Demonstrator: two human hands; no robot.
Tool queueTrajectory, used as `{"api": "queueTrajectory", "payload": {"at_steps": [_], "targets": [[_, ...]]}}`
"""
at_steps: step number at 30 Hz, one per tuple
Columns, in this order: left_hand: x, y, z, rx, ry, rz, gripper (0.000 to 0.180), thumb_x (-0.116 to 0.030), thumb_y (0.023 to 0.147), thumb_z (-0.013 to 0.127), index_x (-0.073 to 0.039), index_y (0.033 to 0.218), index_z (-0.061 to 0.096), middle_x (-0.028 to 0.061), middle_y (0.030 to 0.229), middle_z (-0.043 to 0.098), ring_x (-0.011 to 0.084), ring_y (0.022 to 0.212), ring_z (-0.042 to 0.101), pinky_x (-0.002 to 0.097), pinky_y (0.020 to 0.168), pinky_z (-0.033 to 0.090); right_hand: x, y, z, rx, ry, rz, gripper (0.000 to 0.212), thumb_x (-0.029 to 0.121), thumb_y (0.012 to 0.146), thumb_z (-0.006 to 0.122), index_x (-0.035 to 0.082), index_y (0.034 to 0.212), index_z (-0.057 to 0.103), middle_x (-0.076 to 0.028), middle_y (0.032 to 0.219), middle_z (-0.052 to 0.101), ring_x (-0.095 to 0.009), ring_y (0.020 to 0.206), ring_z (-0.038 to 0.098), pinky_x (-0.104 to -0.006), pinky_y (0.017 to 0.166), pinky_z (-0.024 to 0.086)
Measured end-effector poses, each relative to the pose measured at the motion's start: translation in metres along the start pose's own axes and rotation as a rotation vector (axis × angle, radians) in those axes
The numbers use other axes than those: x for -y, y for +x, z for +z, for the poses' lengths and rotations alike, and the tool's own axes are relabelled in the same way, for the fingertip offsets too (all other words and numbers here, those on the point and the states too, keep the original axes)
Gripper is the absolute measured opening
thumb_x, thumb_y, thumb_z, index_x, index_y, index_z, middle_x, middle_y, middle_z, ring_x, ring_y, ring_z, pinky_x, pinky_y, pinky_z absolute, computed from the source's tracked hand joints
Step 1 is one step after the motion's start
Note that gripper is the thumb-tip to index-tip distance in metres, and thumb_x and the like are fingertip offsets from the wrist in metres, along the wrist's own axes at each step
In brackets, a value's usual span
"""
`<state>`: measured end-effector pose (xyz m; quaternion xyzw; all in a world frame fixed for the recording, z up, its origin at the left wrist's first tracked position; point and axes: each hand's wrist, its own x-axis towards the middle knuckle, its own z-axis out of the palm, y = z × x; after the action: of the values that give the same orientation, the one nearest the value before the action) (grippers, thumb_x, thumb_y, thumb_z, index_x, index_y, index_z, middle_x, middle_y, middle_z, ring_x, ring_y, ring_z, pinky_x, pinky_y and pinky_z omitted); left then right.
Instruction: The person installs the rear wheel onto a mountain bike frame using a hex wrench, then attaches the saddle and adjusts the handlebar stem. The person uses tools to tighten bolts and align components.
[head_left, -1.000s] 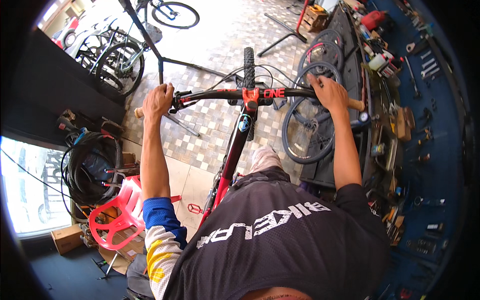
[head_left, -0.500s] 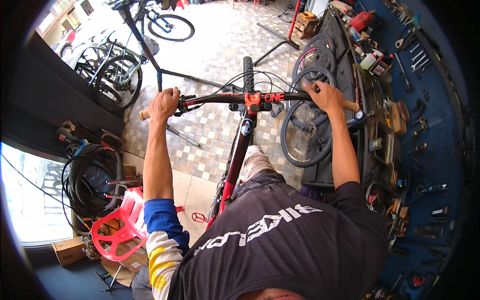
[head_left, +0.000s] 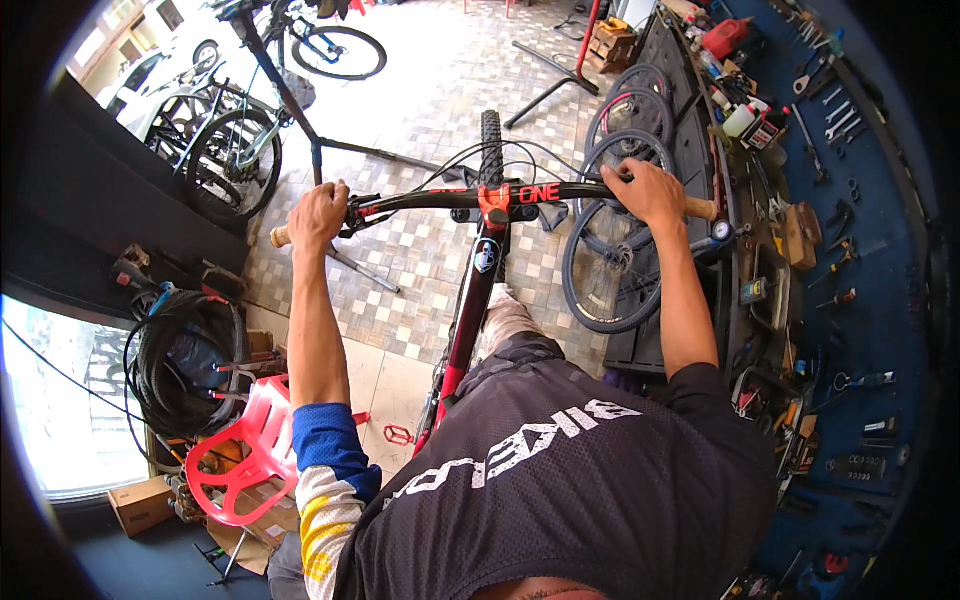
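Observation:
Both my hands grip the black handlebar (head_left: 430,198) of a mountain bike. My left hand (head_left: 318,213) is wrapped round the left grip, whose tan end (head_left: 280,237) sticks out past it. On the other side my right hand (head_left: 648,192) closes round the bar inboard of the tan right grip (head_left: 702,208). An orange-red stem (head_left: 494,206) clamps the bar in the middle. The dark red frame tube (head_left: 470,310) runs back from it toward my legs, and the knobby front tyre (head_left: 492,150) points away from me. A red pedal (head_left: 399,435) shows low on the left.
Several loose wheels (head_left: 612,318) lean against a dark cabinet at the right. Tools hang on the blue wall (head_left: 850,320). A repair stand (head_left: 318,140) and parked bikes (head_left: 235,165) stand front left. Close by are a red plastic chair (head_left: 235,480) and coiled tyres (head_left: 165,375).
The handlebar has shifted slightly left and tilted, its left end a little lower. Both hands stay on it, the left one moving with the bar.

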<state>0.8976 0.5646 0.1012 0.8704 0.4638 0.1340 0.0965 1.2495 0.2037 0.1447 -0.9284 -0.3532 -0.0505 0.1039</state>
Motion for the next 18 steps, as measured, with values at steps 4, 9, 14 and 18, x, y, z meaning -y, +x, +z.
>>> {"api": "queueTrajectory", "payload": {"at_steps": [4,9,14,18], "targets": [[0.011,0.002,-0.001,0.011,-0.008,-0.015,0.053,-0.047,0.102,0.041,-0.007,0.099,0.075,0.0236,0.096,0.073,0.0449,0.095,0.069,0.0531,0.088,0.051,0.008,0.006,0.002,0.005,0.023,-0.017,0.053,0.061,0.091,0.059,0.012,0.099,0.077,-0.015,0.101,0.076,-0.037,0.097,0.071,-0.0477,0.086,0.053],[0.012,0.001,-0.001,-0.008,-0.012,-0.016,0.052,-0.047,0.102,0.041,-0.008,0.099,0.075,0.0239,0.095,0.073,0.0452,0.095,0.068,0.0532,0.087,0.051,0.016,0.007,-0.003,0.023,0.001,0.003,0.052,0.06,0.092,0.059,0.012,0.1,0.077,-0.016,0.101,0.076,-0.037,0.098,0.071,-0.0477,0.087,0.052],[0.016,0.004,-0.002,0.015,-0.014,-0.028,0.052,-0.047,0.102,0.041,-0.008,0.1,0.075,0.0234,0.095,0.073,0.0457,0.095,0.068,0.054,0.086,0.051,0.021,0.009,-0.002,0.023,-0.001,0.007,0.052,0.06,0.091,0.06,0.012,0.1,0.077,-0.016,0.101,0.076,-0.037,0.099,0.071,-0.0474,0.088,0.052],[0.019,0.004,0.001,0.001,-0.015,-0.014,0.052,-0.046,0.102,0.041,-0.007,0.099,0.075,0.0242,0.094,0.073,0.0462,0.095,0.068,0.0542,0.086,0.051,0.019,0.012,0.002,0.005,-0.001,-0.003,0.051,0.059,0.091,0.06,0.012,0.1,0.077,-0.016,0.101,0.076,-0.038,0.099,0.071,-0.0477,0.089,0.052]]}}
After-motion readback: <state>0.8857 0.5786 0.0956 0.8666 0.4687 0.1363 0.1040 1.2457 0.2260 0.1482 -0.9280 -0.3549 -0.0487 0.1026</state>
